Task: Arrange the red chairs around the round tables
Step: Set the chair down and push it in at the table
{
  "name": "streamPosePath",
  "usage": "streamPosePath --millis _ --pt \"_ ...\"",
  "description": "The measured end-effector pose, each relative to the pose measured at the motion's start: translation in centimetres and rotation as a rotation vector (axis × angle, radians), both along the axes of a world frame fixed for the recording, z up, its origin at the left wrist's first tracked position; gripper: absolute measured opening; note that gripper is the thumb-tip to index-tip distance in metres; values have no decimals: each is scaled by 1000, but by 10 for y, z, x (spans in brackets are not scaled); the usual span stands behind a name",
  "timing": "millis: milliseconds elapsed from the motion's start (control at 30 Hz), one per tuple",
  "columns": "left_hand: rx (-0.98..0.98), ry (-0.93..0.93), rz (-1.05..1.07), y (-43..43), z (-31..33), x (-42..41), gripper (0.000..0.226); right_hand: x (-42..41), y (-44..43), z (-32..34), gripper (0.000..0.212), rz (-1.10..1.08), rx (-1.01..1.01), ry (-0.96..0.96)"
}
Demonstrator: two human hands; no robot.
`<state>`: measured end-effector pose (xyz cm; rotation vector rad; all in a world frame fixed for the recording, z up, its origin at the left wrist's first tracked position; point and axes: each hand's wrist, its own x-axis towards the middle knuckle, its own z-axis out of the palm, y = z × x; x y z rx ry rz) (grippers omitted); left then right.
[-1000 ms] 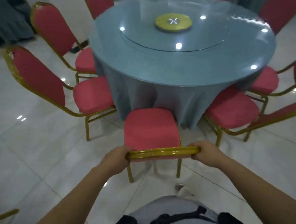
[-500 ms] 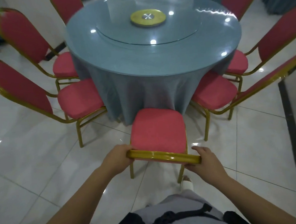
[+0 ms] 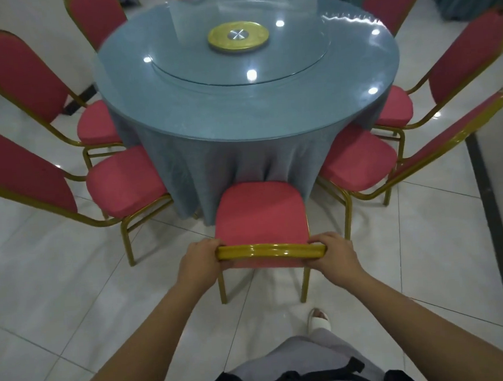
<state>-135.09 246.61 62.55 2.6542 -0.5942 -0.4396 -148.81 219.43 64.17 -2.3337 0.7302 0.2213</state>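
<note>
Held chair: a red chair is placed at lower centre of the frame, with its seat front tucked against the blue tablecloth.
Hands: the left hand and right hand are kept apart, each curled round one end of the gold top rail.
Table: the round table is seen at upper centre.
Done: the near left chair, the near right chair and others behind them are judged already placed.
Left: only squaring-up and release seem needed here; other tables cannot be judged.
Surface: a glass turntable with a gold hub is carried on the tabletop, and lights are reflected in it.
Room: glossy pale floor tiles are laid throughout, and a dark strip is seen at the right edge.
</note>
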Motion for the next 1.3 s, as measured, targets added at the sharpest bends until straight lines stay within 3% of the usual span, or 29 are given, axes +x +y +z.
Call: streamPosePath --millis 167,400,600,700,767,833,867,967,1133,1300 --pt "-41 35 91 -32 9 52 14 67 -34 4 27 57 33 45" --pt "-37 92 174 -65 14 104 34 123 -63 11 9 76 43 36" --pt "-4 91 198 -74 14 126 25 142 -68 15 24 63 15 59" --pt "59 120 196 -78 22 130 27 148 -68 16 21 62 26 75" --pt "178 180 163 -76 27 129 59 147 -69 20 31 73 25 130" --pt "230 242 119 -65 33 122 103 142 -68 27 75 141 -45 257" --pt "185 254 123 -57 34 116 112 139 -65 31 88 179 -109 279" --pt "-64 246 221 -19 33 91 111 131 -41 45 93 240 -189 128" --pt "-44 246 281 68 36 49 102 132 38 69 79 311 -183 -108" --pt "-180 232 367 156 51 30 91 139 133 75 64 453 -140 -239"
